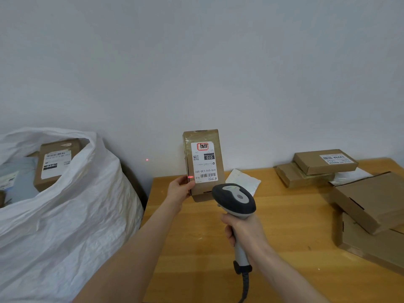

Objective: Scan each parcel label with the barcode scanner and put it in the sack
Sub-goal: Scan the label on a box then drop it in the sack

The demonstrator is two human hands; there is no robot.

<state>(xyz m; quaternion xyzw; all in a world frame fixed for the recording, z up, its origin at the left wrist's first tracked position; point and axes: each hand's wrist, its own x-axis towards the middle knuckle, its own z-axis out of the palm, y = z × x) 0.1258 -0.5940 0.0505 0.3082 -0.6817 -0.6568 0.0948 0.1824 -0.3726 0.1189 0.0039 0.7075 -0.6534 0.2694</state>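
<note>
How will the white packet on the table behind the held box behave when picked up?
The white packet looks like a wrinkled plastic mailer, so it will probably sag rather than stay stiff. It lies flat on the table, so rolling or tipping seems unlikely. Being thin, it is likely light.

Single head cam, wide-angle, faces fwd + down; table (284, 215) near, wall (196, 62) behind; left hand (178, 190), right hand (244, 232) close up.

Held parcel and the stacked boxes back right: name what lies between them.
In the head view, a white pouch lies on the table beside the held parcel; beyond it, bare wood up to the stacked boxes.
</note>
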